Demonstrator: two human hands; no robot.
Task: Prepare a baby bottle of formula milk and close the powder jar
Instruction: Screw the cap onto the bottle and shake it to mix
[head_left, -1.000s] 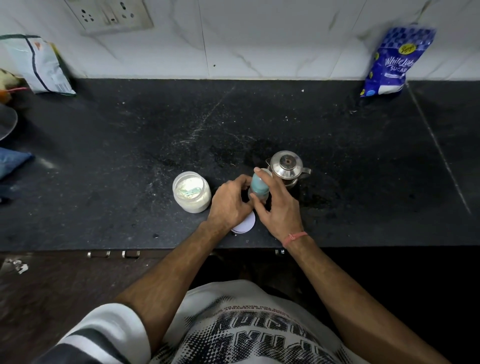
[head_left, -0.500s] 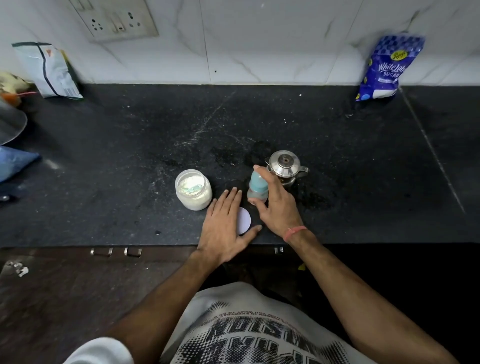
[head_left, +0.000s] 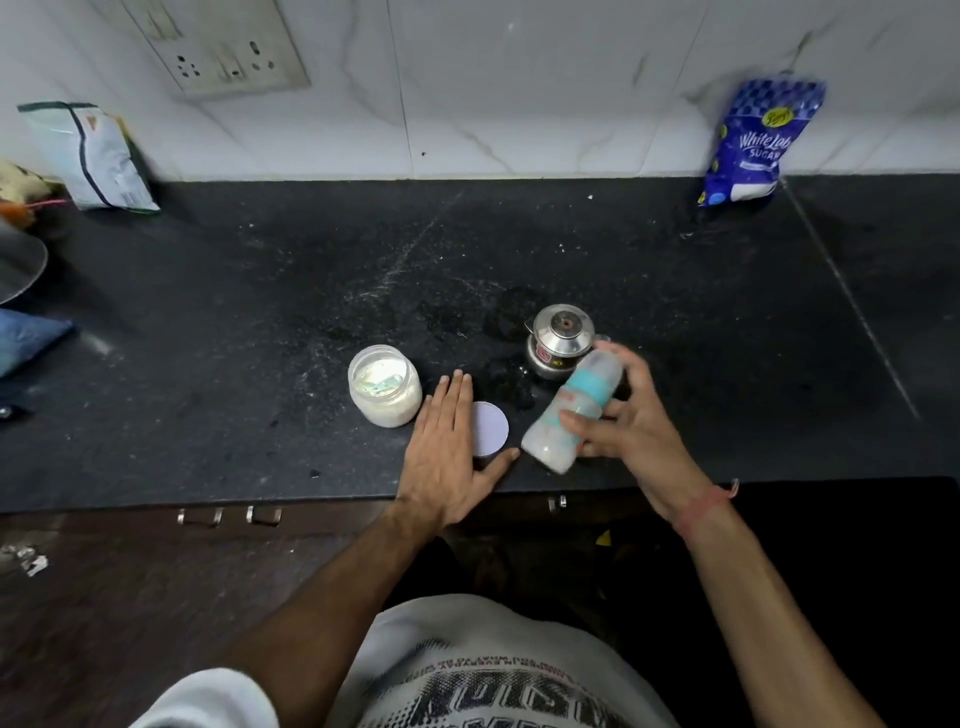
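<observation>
The right hand (head_left: 631, 421) has lifted the one baby bottle (head_left: 571, 410) off the counter (head_left: 208, 364) and tipped it, fingers wrapped around. The left hand (head_left: 447, 447) stays flat, touching one lid (head_left: 491, 428) beside one open powder jar (head_left: 384, 387).

We see a blue sugar bag (head_left: 753, 140) against the wall; a pale pouch (head_left: 93, 156) far left; a socket plate (head_left: 228, 47) above.

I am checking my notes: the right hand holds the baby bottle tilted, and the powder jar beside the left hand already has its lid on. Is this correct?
Not quite. In the head view the powder jar is open; its lid lies on the counter under the left hand. The right hand does hold the baby bottle tilted.
</observation>
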